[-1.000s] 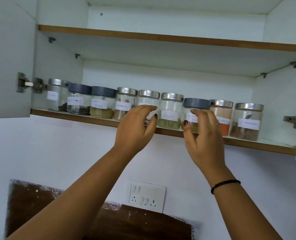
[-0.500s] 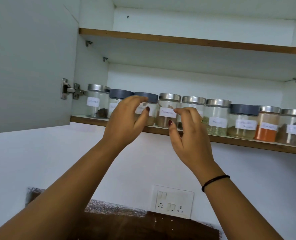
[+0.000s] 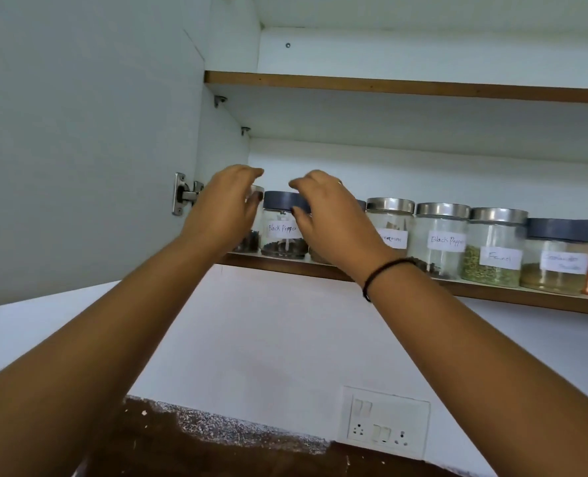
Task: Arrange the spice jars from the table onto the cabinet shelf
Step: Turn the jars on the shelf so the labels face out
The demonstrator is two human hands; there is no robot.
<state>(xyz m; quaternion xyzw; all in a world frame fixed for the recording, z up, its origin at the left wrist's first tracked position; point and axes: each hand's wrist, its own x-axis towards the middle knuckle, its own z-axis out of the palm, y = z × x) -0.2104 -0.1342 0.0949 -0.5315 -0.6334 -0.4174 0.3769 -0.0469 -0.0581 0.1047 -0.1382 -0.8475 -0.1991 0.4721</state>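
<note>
A row of labelled glass spice jars stands on the lower cabinet shelf [image 3: 492, 291]. My left hand [image 3: 222, 211] is cupped in front of the leftmost steel-lidded jar [image 3: 257, 191] and hides most of it. Next to that jar is a grey-lidded Black Pepper jar [image 3: 280, 235]. My right hand [image 3: 327, 222] is cupped just right of it, thumb against its lid, and covers a third jar. Neither hand lifts a jar. Further right stand a Cinnamon jar [image 3: 390, 218], a second Black Pepper jar [image 3: 440, 235], a Fennel jar [image 3: 494, 251] and a grey-lidded jar [image 3: 557, 259].
The white cabinet door [image 3: 79, 149] hangs wide on the left on a steel hinge [image 3: 184, 194]. An upper shelf [image 3: 389, 87] sits above the jars. A wall socket plate [image 3: 385, 425] is below on the white wall, above a dark counter [image 3: 217, 452].
Both hands have slid left along the row, from the middle jars to the leftmost ones. The view has turned left with them. The jars still stand on the shelf.
</note>
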